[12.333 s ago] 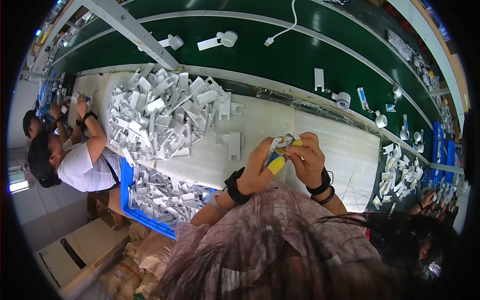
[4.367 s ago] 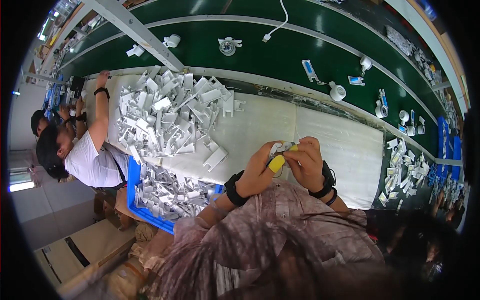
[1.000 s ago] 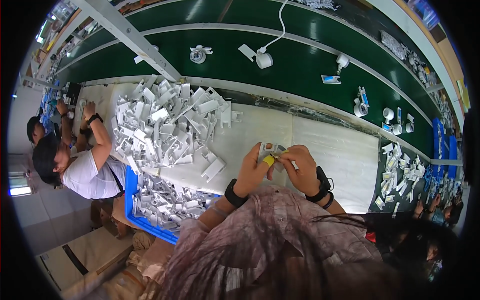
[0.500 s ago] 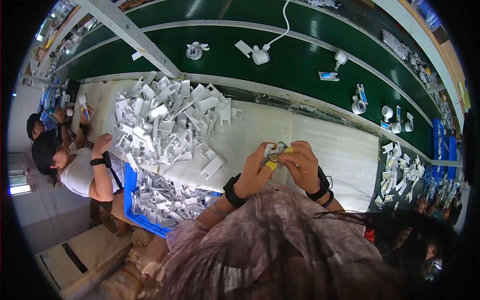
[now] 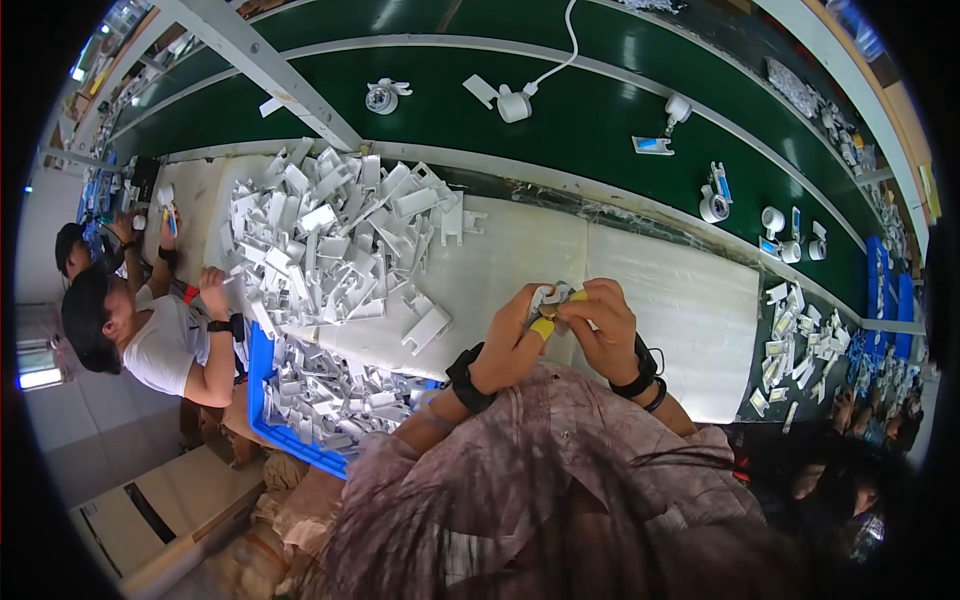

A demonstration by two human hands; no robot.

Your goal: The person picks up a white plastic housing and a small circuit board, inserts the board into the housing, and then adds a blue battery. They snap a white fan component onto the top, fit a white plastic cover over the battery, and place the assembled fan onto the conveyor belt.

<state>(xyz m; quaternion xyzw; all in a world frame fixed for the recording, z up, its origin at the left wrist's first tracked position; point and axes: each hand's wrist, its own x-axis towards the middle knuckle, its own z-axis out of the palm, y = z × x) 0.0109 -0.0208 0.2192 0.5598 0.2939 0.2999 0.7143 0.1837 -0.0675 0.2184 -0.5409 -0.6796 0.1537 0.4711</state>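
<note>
Between the fingers of both hands, above the pale, sheet-covered tabletop (image 5: 510,250), sits a small white moulded-plastic piece (image 5: 544,297). The left hand (image 5: 510,342) clamps it; whether the right hand's (image 5: 605,330) fingers, touching its right end, also grip, I cannot tell. Probably light, stiff and slightly slippery, it seems best held by its outer walls. It looks smooth and curved, partly covered.

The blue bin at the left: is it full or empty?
Not empty: in the blue bin, many jumbled white parts hide its bottom. How deep they go, I cannot tell.
</note>
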